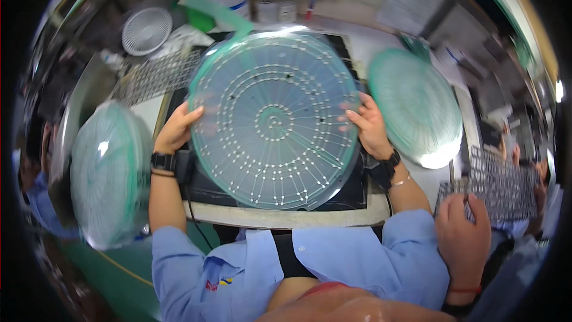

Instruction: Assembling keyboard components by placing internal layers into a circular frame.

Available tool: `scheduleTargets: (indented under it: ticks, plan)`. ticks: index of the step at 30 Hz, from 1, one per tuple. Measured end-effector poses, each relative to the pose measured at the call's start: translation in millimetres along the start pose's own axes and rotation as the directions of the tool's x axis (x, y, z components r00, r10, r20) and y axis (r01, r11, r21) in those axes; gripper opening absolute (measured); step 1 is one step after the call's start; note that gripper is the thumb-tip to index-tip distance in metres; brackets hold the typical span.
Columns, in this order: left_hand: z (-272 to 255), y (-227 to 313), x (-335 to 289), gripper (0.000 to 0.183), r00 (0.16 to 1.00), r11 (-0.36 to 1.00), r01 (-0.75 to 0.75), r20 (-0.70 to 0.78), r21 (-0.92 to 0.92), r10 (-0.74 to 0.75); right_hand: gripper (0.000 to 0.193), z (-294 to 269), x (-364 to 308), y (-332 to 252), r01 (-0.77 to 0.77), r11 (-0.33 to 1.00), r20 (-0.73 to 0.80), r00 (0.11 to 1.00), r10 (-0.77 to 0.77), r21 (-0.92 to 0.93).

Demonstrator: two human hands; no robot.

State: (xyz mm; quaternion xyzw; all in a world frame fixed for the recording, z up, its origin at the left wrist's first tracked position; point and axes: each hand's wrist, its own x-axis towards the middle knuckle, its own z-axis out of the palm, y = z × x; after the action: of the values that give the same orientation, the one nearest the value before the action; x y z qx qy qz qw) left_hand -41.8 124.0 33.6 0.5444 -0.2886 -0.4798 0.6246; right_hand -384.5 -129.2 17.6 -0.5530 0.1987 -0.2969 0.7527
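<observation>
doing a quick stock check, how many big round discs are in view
3: the held disc between the left hand and right hand, the left disc and the right disc on either side. More may be hidden underneath.

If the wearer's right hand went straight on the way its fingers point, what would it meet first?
Most likely the clear round disc: the right hand grips its right edge and points inward across it. Some fingertips seem to lie behind the sheet, though depth is unclear.
</observation>
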Motion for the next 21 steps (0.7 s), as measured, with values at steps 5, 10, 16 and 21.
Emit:
scheduleTargets:
  ticks: [5,10,16,21]
  plan:
    - [9,5,-13,0.051,0.997,0.998,-0.031,0.072,-0.049,0.035,0.042,5,-3,6,0.009,1.000,-0.043,0.999,-0.009,0.014]
    - [0,-3,-7,0.051,0.977,0.975,-0.200,-0.097,-0.093,0.191,0.042,-1,2,11,-0.019,0.997,0.074,0.997,0.013,0.074]
    - [-3,-4,0,0.052,0.962,0.944,-0.260,-0.143,-0.201,0.235,0.051,-6,-6,-1,-0.131,0.989,0.220,0.965,0.143,-0.069]
    - [-5,-3,-7,0.048,0.950,0.939,-0.290,-0.173,-0.187,0.259,0.052,-4,-2,5,-0.195,0.964,0.251,0.938,0.238,-0.183]
